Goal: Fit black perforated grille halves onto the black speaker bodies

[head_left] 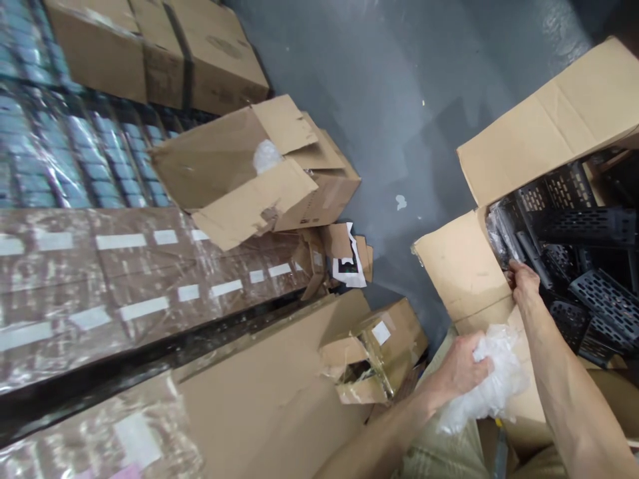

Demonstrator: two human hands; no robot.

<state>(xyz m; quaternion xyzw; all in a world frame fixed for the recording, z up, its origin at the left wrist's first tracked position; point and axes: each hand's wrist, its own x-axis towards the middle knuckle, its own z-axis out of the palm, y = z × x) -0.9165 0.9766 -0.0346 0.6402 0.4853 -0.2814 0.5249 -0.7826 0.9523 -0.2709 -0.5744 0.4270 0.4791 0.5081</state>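
Observation:
My left hand is closed around a crumpled bundle of clear plastic bags above my lap. My right hand reaches just inside the rim of an open cardboard box. Its fingers are bent together beside a plastic-wrapped piece; what they grip, if anything, is hidden. Several black perforated trays lie jumbled inside this box, at various angles.
Another open carton with clear plastic in it stands ahead on the left. A small torn box is nearer me. Film-wrapped cartons line the left side. Grey floor runs between. A yellow-tipped tool shows by my lap.

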